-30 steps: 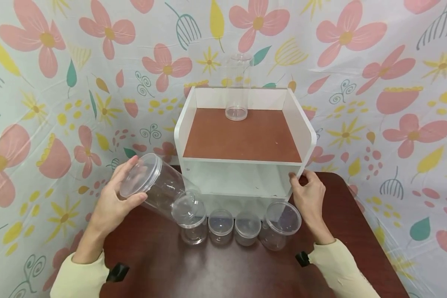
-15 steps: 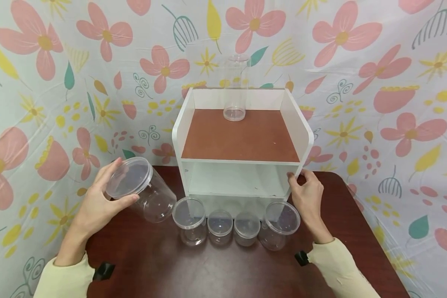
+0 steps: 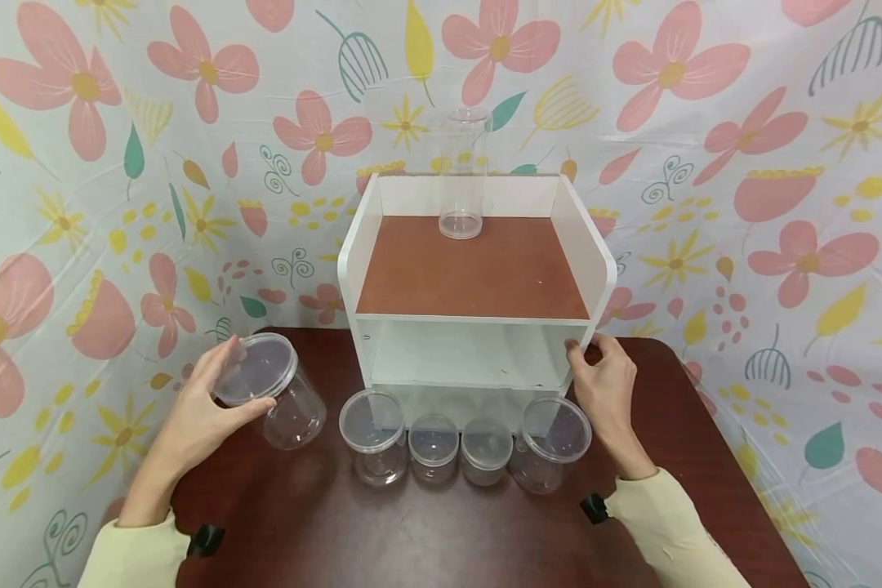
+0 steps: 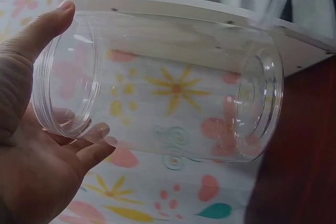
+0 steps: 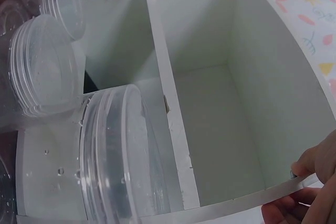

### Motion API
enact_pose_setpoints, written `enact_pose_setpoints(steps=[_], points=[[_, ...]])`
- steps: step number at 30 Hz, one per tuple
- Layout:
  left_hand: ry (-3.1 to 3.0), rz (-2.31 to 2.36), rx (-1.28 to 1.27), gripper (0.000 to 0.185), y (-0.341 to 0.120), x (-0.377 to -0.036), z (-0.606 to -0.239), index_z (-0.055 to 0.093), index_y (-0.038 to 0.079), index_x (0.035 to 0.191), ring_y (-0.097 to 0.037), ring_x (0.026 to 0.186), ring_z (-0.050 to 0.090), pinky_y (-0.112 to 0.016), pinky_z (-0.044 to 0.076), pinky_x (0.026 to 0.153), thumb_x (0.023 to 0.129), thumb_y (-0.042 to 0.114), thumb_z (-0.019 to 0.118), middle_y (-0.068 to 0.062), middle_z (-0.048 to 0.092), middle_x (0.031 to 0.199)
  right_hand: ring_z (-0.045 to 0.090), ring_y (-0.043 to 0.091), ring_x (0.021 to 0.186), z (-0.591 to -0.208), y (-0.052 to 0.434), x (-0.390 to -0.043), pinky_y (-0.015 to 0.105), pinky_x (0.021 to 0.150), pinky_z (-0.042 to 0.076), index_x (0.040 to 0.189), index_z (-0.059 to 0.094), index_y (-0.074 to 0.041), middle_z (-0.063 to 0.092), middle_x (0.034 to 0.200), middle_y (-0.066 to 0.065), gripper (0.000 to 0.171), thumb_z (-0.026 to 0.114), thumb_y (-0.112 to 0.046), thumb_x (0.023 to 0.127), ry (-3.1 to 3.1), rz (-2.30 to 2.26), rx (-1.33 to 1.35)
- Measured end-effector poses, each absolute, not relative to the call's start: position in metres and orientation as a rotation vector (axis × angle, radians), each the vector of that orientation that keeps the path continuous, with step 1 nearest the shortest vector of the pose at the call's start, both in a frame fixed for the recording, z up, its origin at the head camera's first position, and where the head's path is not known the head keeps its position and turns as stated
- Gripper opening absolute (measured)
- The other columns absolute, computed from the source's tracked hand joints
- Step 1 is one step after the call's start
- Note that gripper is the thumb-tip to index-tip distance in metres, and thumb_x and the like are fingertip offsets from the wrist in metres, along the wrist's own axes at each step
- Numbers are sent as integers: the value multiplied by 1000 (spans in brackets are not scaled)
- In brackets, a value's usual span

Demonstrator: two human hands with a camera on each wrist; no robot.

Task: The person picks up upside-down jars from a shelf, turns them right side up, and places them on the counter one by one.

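Observation:
My left hand (image 3: 202,416) grips a large clear plastic jar (image 3: 294,412) by its lidded end, thumb on one side and fingers on the other. The jar leans, its base toward the table's middle. In the left wrist view the clear jar (image 4: 173,87) lies across the frame with the thumb at its ridged end. My right hand (image 3: 606,388) pinches the right side panel of the white shelf unit (image 3: 478,320). Seen from the right wrist, that hand (image 5: 315,182) has its thumb inside the panel edge and its fingers outside.
Before the shelf stands a row of lidded clear jars: a left one (image 3: 375,433), two smaller ones (image 3: 435,449) (image 3: 487,452) and a wider one (image 3: 554,437). A tall clear cylinder (image 3: 461,175) stands on the brown top shelf (image 3: 470,269). Floral cloth (image 3: 323,65) hangs behind.
The large jar in my left hand has moved left and down, away from the row, and now stands more upright. My right hand keeps its grip on the shelf panel.

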State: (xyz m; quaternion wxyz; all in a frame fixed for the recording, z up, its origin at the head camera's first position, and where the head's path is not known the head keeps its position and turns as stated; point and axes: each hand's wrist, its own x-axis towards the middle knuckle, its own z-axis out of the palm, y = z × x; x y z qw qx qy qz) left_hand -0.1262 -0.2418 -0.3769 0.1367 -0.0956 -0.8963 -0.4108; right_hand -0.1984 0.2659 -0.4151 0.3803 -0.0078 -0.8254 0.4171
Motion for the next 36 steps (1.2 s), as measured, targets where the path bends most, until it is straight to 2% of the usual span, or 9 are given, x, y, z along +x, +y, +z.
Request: enact_pose_setpoints(steps=[2, 7, 9, 20, 36], points=[[-2607, -1198, -267, 104, -242, -128, -386, 25, 7, 164, -37, 139, 38, -29, 30, 109, 84, 24, 88, -18, 34, 159, 64, 41, 80, -415, 266, -198, 29, 68, 37, 100, 72, 11, 70, 91, 25, 17, 74, -3, 90, -2109, 1065, -11], [-2642, -1250, -254, 107, -241, -133, -408, 23, 5, 164, -41, 138, 38, -60, 34, 104, 81, 23, 90, -21, 29, 160, 65, 40, 80, -414, 265, -198, 26, 68, 37, 100, 72, 10, 70, 91, 23, 16, 73, -4, 92, -2111, 1067, -2], [-2656, -1275, -254, 108, -240, -134, -418, 22, 4, 164, -42, 138, 37, -63, 34, 103, 81, 23, 90, -22, 28, 161, 64, 39, 80, -414, 265, -197, 25, 68, 37, 100, 72, 10, 70, 92, 23, 16, 73, -4, 92, -2113, 1069, -3], [-2664, -1275, -247, 107, -230, -141, -460, 27, -4, 160, -41, 137, 39, -62, 36, 105, 79, 26, 92, -24, 32, 157, 65, 37, 82, -414, 265, -197, 26, 69, 38, 103, 72, 9, 70, 94, 23, 17, 73, -5, 93, -2123, 1074, -12], [-2667, -1314, -210, 109, -222, -146, -487, 27, -2, 160, -42, 138, 38, -63, 36, 107, 78, 26, 93, -23, 31, 157, 64, 36, 80, -414, 266, -196, 29, 69, 38, 103, 72, 9, 70, 93, 23, 18, 73, -5, 92, -2118, 1070, -12]])
